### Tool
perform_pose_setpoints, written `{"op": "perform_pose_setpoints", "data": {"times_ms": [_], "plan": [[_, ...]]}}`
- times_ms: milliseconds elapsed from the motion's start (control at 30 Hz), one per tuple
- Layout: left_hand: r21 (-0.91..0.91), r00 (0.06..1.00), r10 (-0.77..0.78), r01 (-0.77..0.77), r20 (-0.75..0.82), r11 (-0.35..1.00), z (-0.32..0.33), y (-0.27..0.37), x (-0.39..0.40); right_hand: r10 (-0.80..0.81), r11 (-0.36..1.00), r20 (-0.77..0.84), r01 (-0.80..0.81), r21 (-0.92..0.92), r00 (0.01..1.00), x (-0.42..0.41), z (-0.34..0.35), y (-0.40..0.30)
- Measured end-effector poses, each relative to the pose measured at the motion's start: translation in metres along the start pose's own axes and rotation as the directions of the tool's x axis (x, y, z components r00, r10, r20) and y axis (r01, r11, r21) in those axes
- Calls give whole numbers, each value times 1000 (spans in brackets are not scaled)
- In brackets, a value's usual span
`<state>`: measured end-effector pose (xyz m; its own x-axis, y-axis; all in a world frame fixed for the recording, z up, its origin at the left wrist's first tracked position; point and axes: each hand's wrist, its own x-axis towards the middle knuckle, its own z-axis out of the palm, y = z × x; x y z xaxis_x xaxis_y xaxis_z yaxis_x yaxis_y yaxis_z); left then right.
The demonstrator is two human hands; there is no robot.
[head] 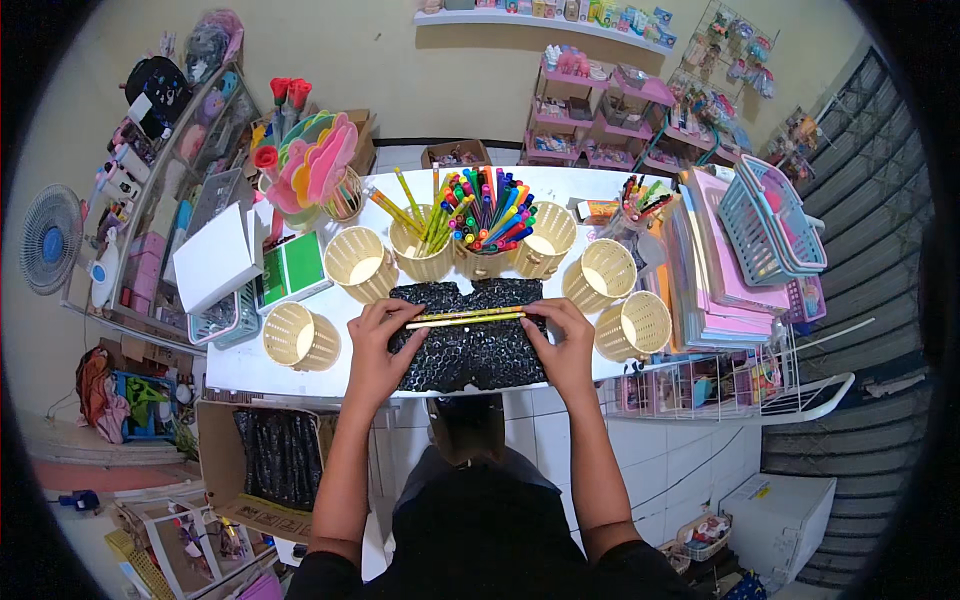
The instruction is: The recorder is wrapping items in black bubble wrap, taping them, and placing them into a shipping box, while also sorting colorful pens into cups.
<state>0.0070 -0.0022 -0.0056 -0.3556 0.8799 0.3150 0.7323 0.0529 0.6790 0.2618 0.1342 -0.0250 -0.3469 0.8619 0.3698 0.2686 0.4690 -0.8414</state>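
Two pencils [466,318] lie side by side across a sheet of black bubble wrap [469,360]. My left hand [382,341] holds their left ends between thumb and fingers, and my right hand [561,341] has the right ends. One pencil is orange and patterned, the other yellow-green. Just beyond the wrap stands a woven basket [480,264] packed with colourful markers [491,214]. Beside it, another woven basket [421,259] holds several green and yellow pencils [431,225]. More cream baskets [360,262] curve around both sides of the wrap, with bare insides showing.
A white table [240,371] carries everything. At left are a green-and-white box [292,270] and a white box [217,259]. Stacked pink folders [731,270] with a blue plastic basket [769,225] on top fill the right end. Below left, an open carton [259,465] holds black wrap.
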Motion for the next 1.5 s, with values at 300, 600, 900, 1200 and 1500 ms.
{"op": "perform_pose_setpoints", "data": {"times_ms": [300, 600, 900, 1200, 1500], "plan": [[-13, 1000, 4, -4, 9, 1000, 1, -8, 0, 37, 999, 16, -37, 4, 999, 4, -1, -6], [-18, 999, -40, 40, -7, 999, 2, -9, -2, 11, 1000, 26, -11, -23, 1000, 2, 0, -5], [0, 999, -37, 37, -29, 999, 1, -5, 1, -1, 999, 37, 3, -41, 999, 6, 0, -3], [-64, 993, 46, -53, -113, 997, -3, 5, 0, -152, 988, -93, 150, -23, 984, 7, -10, -36], [-190, 915, 35, -121, -402, 974, -41, 64, 50, -446, 883, 194, 465, -62, 874, 99, 15, -143]]}}
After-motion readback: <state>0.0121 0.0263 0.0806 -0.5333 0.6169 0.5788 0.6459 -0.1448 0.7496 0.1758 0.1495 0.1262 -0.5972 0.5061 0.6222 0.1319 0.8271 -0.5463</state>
